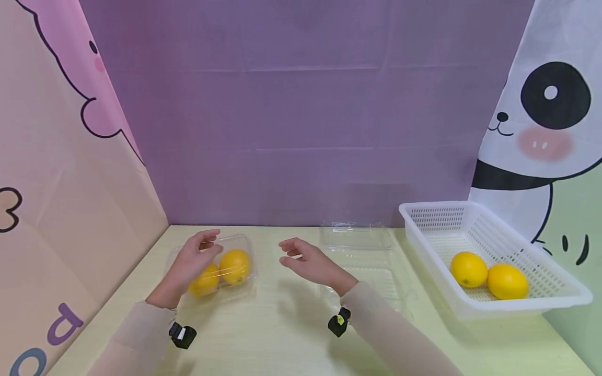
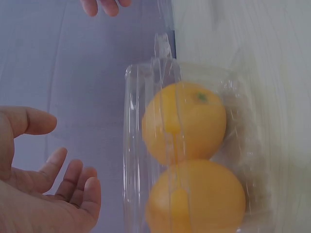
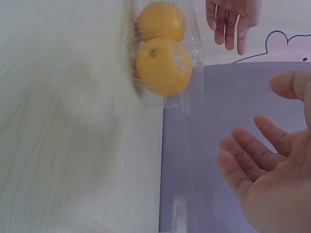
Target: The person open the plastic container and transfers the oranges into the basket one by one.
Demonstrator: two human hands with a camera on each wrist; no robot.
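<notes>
A transparent plastic box sat on the left side of a pale worktop, its top folded over its base; whether the edges were fastened could not be told. Inside it were two round yellow-orange fruits, one to the left and one to the right, side by side, one showing a green stem mark in the wrist views. The person's left hand was above the left part of this box, its grip loosely open, thumb apart from gently bent fingers, with hold of nothing; the left wrist view showed a gap between hand and plastic. The right hand hovered over the worktop, to the right of the filled box, its grip also relaxed and open, holding nothing. Behind and to the right of that hand, a second transparent box lay open, its flatter half toward the back and its ribbed half in front, partly covered by the right forearm. At the far right stood a white perforated basket with sloping walls. Two more yellow-orange fruits rested on its floor near the front, the left one and right one touching or nearly so.
</notes>
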